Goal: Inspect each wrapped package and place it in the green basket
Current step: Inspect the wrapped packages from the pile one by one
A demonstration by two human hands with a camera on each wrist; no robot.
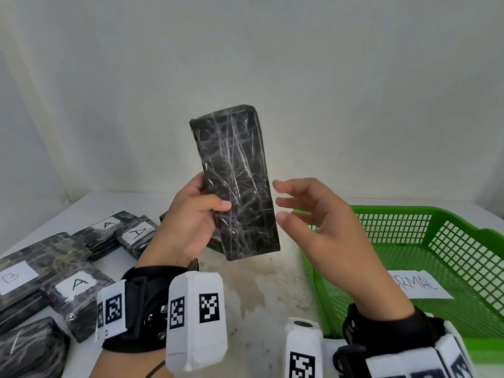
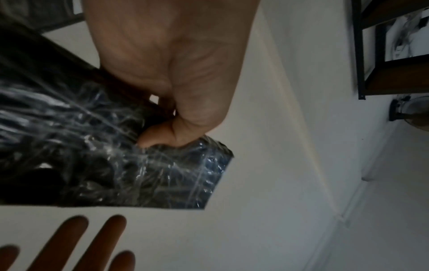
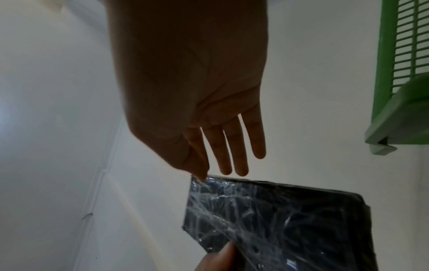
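Note:
My left hand grips a long black package wrapped in crinkled clear film, held upright above the table, thumb across its front face. The same package fills the left wrist view under my curled fingers. My right hand hovers just right of the package with fingers straight and spread, holding nothing. In the right wrist view those fingers reach toward the package's top edge. The green basket stands at the right; a white paper label lies on its floor.
Several wrapped black packages with white letter labels lie at the left of the white table. A white wall rises behind. A dark shelf frame shows in the left wrist view.

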